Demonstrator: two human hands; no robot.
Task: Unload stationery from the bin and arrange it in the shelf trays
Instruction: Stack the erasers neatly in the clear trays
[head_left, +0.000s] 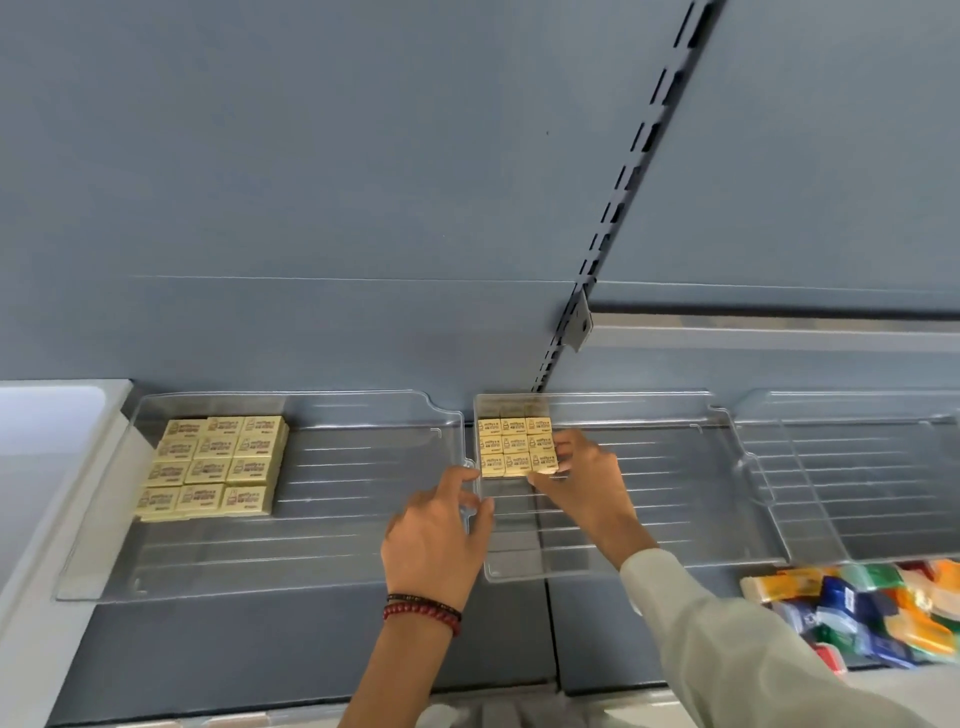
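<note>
Clearly, in the head view, 9 small yellow packs (514, 447) sit as a tight 3-by-3 block at the back-left of the clear shelf tray (649, 564). The right hand (584, 480) pinches the block's front-right corner between thumb and fingers (565, 448). The left hand (441, 525) curls its fingers at the tray's left wall; whether they grip it I cannot tell. The packs look light, stiff and smooth-wrapped, so they are probably best pinched across opposite side edges.

One pad block (213, 467) lies in the left tray (363, 540), a second block (511, 441) in the middle tray (685, 509).
</note>
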